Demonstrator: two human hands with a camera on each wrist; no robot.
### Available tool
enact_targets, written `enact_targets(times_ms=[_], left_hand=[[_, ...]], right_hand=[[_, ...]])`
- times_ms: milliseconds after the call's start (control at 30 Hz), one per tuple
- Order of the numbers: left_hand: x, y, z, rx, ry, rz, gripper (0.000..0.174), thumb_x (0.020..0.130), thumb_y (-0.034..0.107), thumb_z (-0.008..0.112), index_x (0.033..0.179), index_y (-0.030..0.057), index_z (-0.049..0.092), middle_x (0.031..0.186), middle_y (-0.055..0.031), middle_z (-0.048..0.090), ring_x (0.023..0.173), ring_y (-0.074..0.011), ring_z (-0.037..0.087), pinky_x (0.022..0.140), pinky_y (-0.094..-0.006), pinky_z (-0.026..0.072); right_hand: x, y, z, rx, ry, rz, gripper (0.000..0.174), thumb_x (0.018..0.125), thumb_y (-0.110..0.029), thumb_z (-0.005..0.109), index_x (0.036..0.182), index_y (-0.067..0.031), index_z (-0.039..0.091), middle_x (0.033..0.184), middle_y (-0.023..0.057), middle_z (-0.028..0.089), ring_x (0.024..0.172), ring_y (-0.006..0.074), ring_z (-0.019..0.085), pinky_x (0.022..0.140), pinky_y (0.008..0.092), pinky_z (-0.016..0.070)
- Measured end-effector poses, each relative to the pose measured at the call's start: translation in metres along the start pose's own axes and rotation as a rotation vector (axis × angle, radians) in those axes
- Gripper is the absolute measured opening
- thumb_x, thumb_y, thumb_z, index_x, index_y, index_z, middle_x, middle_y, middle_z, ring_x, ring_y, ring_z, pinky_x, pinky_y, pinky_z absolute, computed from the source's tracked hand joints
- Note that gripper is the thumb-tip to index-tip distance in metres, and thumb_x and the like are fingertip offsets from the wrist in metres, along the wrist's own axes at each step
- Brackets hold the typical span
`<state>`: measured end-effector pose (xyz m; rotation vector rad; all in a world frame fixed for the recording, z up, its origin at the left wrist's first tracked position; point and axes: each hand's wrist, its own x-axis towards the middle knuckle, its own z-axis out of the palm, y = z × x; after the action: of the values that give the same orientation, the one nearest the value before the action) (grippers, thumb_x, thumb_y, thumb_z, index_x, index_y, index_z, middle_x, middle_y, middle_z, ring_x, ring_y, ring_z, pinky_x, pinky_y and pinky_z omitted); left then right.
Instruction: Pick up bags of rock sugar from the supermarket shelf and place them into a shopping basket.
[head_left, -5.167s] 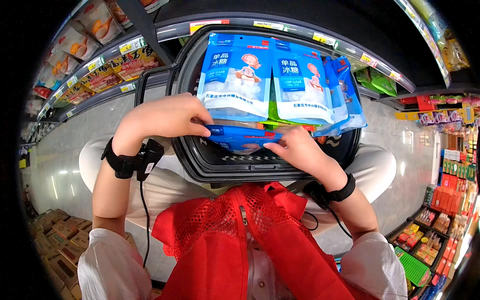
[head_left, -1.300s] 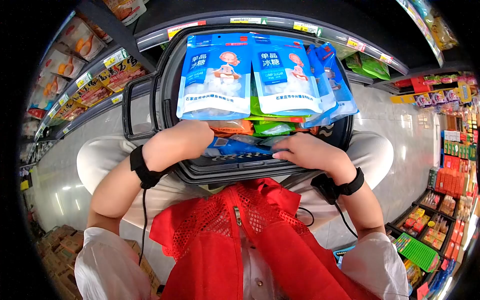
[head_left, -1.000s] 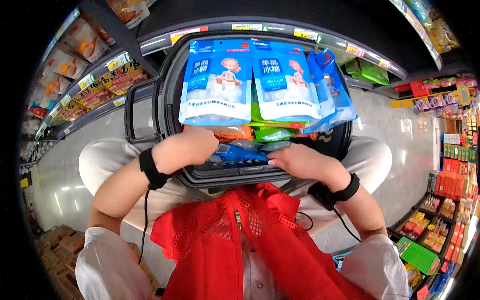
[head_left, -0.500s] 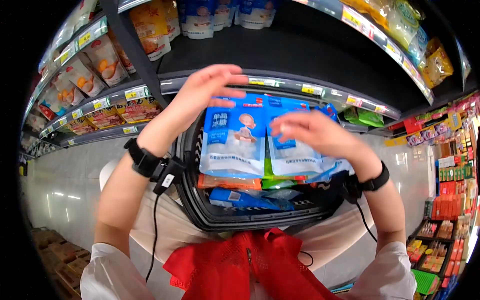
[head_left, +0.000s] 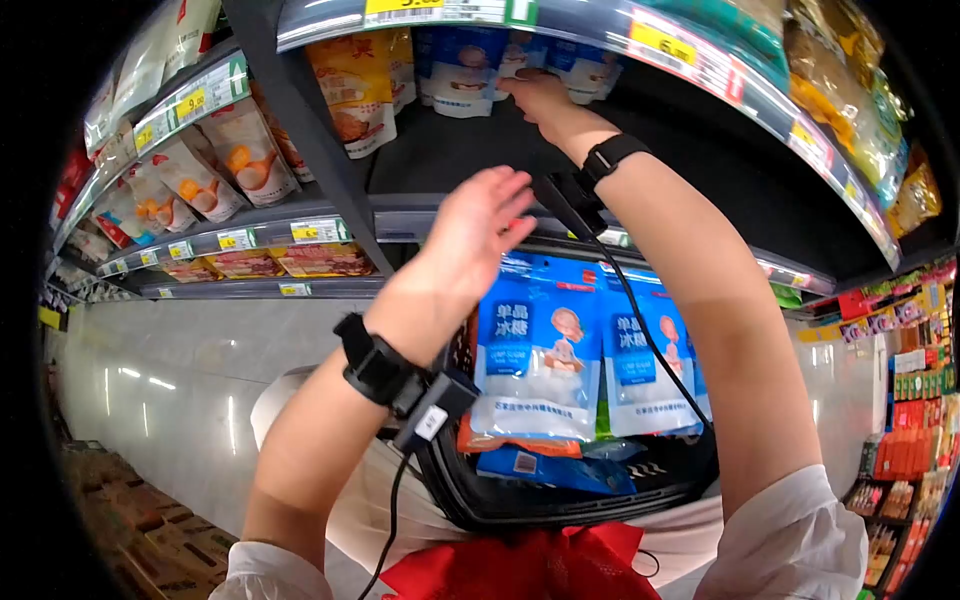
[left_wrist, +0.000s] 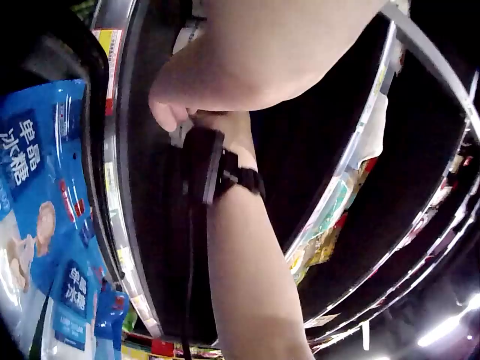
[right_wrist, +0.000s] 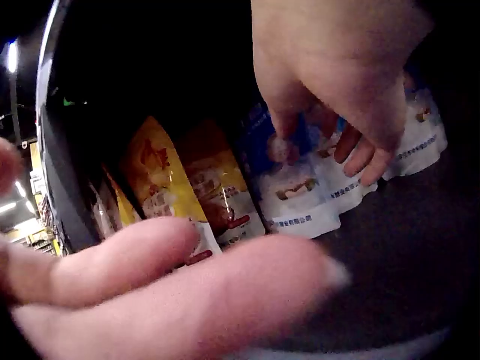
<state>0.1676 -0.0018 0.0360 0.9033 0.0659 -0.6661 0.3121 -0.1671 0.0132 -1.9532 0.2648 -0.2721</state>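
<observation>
In the head view my right hand (head_left: 552, 104) reaches onto the shelf, at a short row of blue-and-white lump sugar pouches (head_left: 458, 78). The right wrist view shows that hand (right_wrist: 337, 82) from above, thumb and bent fingers down at a middle lump sugar pouch (right_wrist: 341, 193); I cannot tell whether they grip it. My left hand (head_left: 474, 226) hovers over the black basket (head_left: 580, 512), fingers extended and holding nothing. Its fingers (right_wrist: 225, 289) loom large in the right wrist view. Two lump sugar pouches (head_left: 540, 385) lie face up in the basket, another blue packet (head_left: 550, 470) below them.
Yellow pouches (head_left: 350, 95) stand left of the lump sugar, beside a dark upright post (head_left: 318, 130). A shelf edge with price tags (head_left: 670, 45) hangs above the right hand; the lower shelf lip (head_left: 405, 222) runs behind the basket. A cable (head_left: 640, 320) trails from the right wrist.
Both hands have left the blue packet low in the basket and risen. The right hand has moved forward onto the shelf; the left is above the basket's back. The head view now takes in more shelf.
</observation>
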Motion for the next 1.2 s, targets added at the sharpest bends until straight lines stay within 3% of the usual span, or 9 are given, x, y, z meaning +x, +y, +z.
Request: enact_targets(times_ms=[100,400,467,567,633,700,833,1033,1200], left_hand=[[-0.009,0.0,0.005,-0.015,-0.018,-0.015,0.041,0.088,0.021,0.043,0.123,0.0025,0.034,0.128,-0.0109,0.035,0.112,-0.0253,0.04,0.095,-0.0391,0.0346],[0.007,0.011,-0.01,-0.039,0.097,0.026,0.036,0.086,0.018,0.045,0.116,0.0004,0.037,0.127,-0.014,0.039,0.117,-0.0263,0.039,0.095,-0.039,0.0344],[0.002,0.013,-0.015,-0.027,0.128,0.069,0.035,0.086,0.017,0.046,0.115,-0.0005,0.038,0.126,-0.0147,0.04,0.116,-0.0262,0.04,0.095,-0.0389,0.0343],[-0.006,0.015,-0.016,0.141,0.164,0.173,0.044,0.086,0.018,0.049,0.122,-0.0015,0.035,0.128,-0.0149,0.036,0.118,-0.0253,0.038,0.096,-0.0387,0.0342],[-0.02,0.013,-0.007,0.19,0.168,0.216,0.055,0.082,0.025,0.056,0.125,-0.0003,0.033,0.129,-0.0119,0.035,0.119,-0.0218,0.035,0.099,-0.0365,0.025],[-0.024,0.01,-0.006,0.305,0.161,0.239,0.059,0.08,0.027,0.06,0.126,0.0011,0.034,0.128,-0.01,0.037,0.118,-0.0196,0.034,0.099,-0.0358,0.0211],[-0.048,-0.016,0.008,0.234,-0.449,-0.061,0.05,0.081,0.019,0.061,0.121,-0.0007,0.039,0.113,-0.0125,0.052,0.103,-0.0195,0.051,0.086,-0.0305,0.042],[-0.08,-0.066,0.019,0.449,-0.486,-0.177,0.037,0.085,0.017,0.055,0.118,0.0031,0.044,0.109,-0.0068,0.055,0.099,-0.0152,0.054,0.081,-0.0296,0.046],[-0.101,-0.081,0.016,0.448,-0.378,-0.134,0.035,0.083,0.018,0.058,0.114,0.0027,0.049,0.107,-0.0075,0.056,0.096,-0.0148,0.054,0.081,-0.0289,0.0445]], right_hand=[[0.018,-0.009,0.02,-0.189,0.205,-0.068,0.067,0.069,-0.034,0.07,0.122,-0.0029,0.043,0.117,0.0155,0.05,0.102,0.0246,0.048,0.082,0.0344,0.0401],[0.077,0.037,0.022,-0.208,0.224,-0.169,0.043,0.079,-0.033,0.059,0.114,-0.0084,0.052,0.114,0.015,0.053,0.101,0.0276,0.053,0.089,0.0331,0.0397],[0.018,0.016,-0.003,0.169,0.294,-0.464,0.019,0.077,-0.016,0.064,0.088,0.0,0.061,0.081,0.0065,0.06,0.076,0.0175,0.057,0.069,0.0282,0.0431],[-0.067,-0.03,-0.037,0.631,0.159,-0.177,0.017,0.083,-0.02,0.059,0.083,-0.003,0.059,0.078,0.0021,0.058,0.067,0.0135,0.054,0.06,0.0266,0.0446],[-0.096,-0.021,-0.064,0.482,0.148,-0.124,0.02,0.087,-0.022,0.052,0.086,-0.003,0.058,0.079,0.0051,0.058,0.059,0.0177,0.058,0.042,0.027,0.0473],[-0.127,-0.025,-0.076,0.568,0.079,-0.095,0.023,0.088,-0.024,0.05,0.083,-0.0026,0.057,0.077,0.0039,0.058,0.059,0.013,0.056,0.046,0.0266,0.0479],[-0.233,-0.021,-0.113,0.68,0.09,0.086,0.027,0.092,-0.024,0.04,0.101,-0.0026,0.052,0.097,0.0085,0.059,0.088,0.0172,0.057,0.079,0.0318,0.0457],[-0.319,-0.006,-0.131,0.977,0.037,0.313,0.036,0.094,-0.03,0.033,0.118,-0.0055,0.043,0.119,0.0078,0.049,0.107,0.0206,0.048,0.091,0.0369,0.0379],[-0.345,0.01,-0.139,1.077,-0.203,0.362,0.04,0.089,-0.029,0.048,0.119,-0.0044,0.042,0.114,0.0106,0.052,0.1,0.0222,0.054,0.084,0.0353,0.0455]])
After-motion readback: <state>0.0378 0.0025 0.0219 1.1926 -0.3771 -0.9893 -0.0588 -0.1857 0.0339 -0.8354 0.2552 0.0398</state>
